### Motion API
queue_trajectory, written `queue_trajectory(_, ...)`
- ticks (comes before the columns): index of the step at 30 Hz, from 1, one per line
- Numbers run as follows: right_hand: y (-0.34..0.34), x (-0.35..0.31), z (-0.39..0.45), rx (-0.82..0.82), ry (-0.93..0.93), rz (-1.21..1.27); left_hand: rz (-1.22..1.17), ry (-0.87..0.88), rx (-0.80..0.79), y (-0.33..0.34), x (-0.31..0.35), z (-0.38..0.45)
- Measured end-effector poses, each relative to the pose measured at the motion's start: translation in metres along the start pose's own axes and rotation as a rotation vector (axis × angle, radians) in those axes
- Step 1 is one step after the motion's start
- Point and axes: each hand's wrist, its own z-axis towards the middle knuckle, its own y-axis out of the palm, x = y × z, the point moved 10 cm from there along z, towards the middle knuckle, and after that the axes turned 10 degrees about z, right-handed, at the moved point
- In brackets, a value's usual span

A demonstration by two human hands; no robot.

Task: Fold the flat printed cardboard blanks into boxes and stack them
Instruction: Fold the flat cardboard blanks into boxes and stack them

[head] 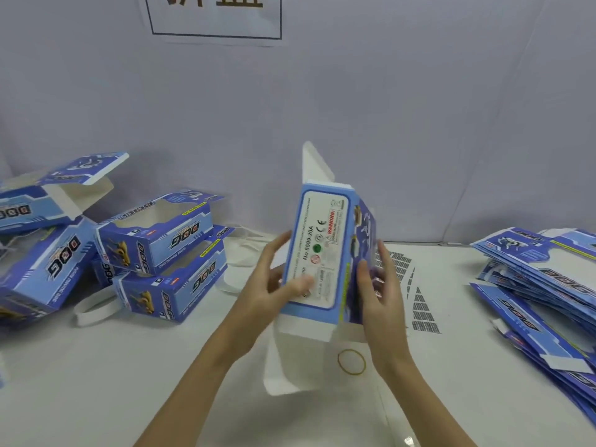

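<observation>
I hold a blue printed cardboard box upright above the white table, partly formed, with white flaps sticking out at its top and bottom. My left hand grips its left edge, thumb on the white label panel. My right hand holds its right side, fingers laid along the blue face. Several folded boxes with cut-out windows lie piled at the left. A stack of flat blanks lies at the right edge.
A yellow rubber band lies on the table below the box. White paper strips lie by the folded boxes. Sheets of small printed labels sit right of my hands. A grey wall with a paper sign stands behind.
</observation>
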Motion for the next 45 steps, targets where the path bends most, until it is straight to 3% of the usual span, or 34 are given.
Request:
queue_trajectory(1,-0.009,0.000,0.004,0.035,0.019,0.017,-0.028,-0.028,0.043,-0.011,-0.005,0.006)
queue_trajectory(4,-0.016,0.016,0.013,-0.010,0.251,0.230,-0.095,-0.064,-0.039,-0.023,-0.021,0.007)
queue_trajectory(7,-0.014,0.028,0.015,-0.107,0.383,0.248,-0.209,-0.265,-0.016,-0.024,-0.046,0.009)
queue_trajectory(9,-0.014,0.032,0.013,-0.155,0.411,0.217,-0.064,-0.234,0.000,-0.027,-0.050,0.005)
queue_trajectory(14,-0.004,0.036,0.000,-0.233,0.417,0.068,0.376,-0.148,0.213,-0.037,-0.039,0.012)
queue_trajectory(16,0.009,0.042,-0.008,-0.274,0.429,0.075,0.433,-0.114,0.235,-0.033,-0.035,0.010)
queue_trajectory(19,0.025,0.044,-0.015,-0.324,0.404,0.081,0.218,-0.144,0.176,-0.029,-0.039,0.012)
queue_trajectory(22,0.030,0.035,-0.013,-0.322,0.328,0.100,-0.064,-0.168,-0.103,-0.005,-0.040,0.010)
queue_trajectory(24,0.026,0.027,-0.010,-0.262,0.255,0.118,-0.144,-0.152,-0.177,0.004,-0.036,0.007)
queue_trajectory(30,0.016,0.015,-0.006,-0.160,0.144,0.110,-0.143,-0.128,-0.022,-0.011,-0.048,0.015)
queue_trajectory(39,0.009,0.032,-0.004,-0.155,0.239,0.035,-0.136,-0.181,-0.029,-0.008,-0.055,0.012)
queue_trajectory(45,0.008,0.043,-0.004,-0.137,0.293,0.042,-0.144,-0.204,0.074,-0.012,-0.056,0.011)
